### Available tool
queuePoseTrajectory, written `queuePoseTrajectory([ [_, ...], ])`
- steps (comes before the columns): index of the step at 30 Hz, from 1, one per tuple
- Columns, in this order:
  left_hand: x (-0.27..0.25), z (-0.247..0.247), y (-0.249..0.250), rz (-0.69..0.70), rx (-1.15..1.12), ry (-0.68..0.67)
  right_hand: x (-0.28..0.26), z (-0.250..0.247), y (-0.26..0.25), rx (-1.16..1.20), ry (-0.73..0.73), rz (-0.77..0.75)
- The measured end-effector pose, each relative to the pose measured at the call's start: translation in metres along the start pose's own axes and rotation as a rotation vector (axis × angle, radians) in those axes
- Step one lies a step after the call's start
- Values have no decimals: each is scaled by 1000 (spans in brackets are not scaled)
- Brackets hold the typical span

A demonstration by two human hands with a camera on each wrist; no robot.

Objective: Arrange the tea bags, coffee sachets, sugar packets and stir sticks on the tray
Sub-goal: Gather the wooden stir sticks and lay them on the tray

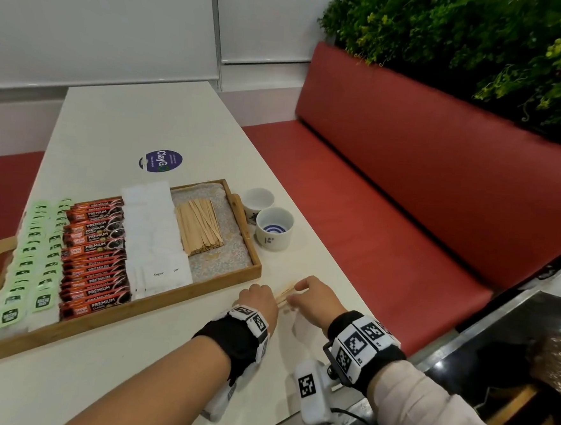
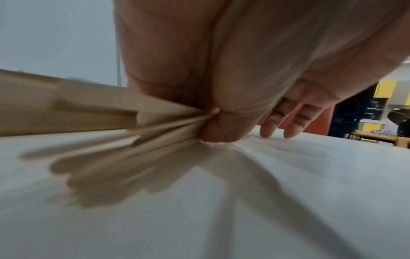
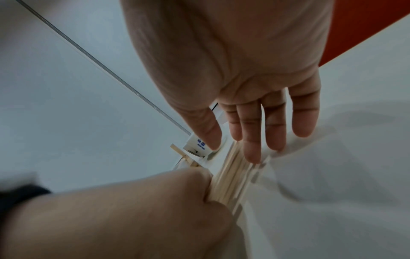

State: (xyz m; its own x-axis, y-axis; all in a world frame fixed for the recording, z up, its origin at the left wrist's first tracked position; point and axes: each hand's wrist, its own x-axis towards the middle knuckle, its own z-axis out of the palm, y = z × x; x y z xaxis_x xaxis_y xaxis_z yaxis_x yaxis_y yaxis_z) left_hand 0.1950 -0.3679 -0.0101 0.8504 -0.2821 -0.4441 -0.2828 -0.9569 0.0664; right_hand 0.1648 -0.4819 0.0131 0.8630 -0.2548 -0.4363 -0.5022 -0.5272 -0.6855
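A wooden tray holds rows of green tea bags, red coffee sachets, white sugar packets and a pile of stir sticks. On the table just off the tray's front right corner, my left hand pinches a small bundle of loose stir sticks between thumb and finger. The bundle fans out blurred in the left wrist view. My right hand meets the sticks' far ends with straight fingers, and the sticks run under them.
Two white cups stand close to the tray's right side. A white paper lies under my right wrist. A round purple sticker is behind the tray. A red bench runs along the table's right edge.
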Motion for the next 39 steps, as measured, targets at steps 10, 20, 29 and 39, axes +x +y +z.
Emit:
queuePoseTrajectory([
  [10,-8,-9,-9,14,-48,13,4,3,-3,115,61,-21],
  [20,-25,-28,-47,362,-728,81,-13,0,-50,296,22,-422],
  [29,-46,-38,-54,447,-1016,183,-34,8,-83,-51,107,-621],
  [39,-48,-25,-62,295,-868,372,-40,24,-81,-183,76,-726],
])
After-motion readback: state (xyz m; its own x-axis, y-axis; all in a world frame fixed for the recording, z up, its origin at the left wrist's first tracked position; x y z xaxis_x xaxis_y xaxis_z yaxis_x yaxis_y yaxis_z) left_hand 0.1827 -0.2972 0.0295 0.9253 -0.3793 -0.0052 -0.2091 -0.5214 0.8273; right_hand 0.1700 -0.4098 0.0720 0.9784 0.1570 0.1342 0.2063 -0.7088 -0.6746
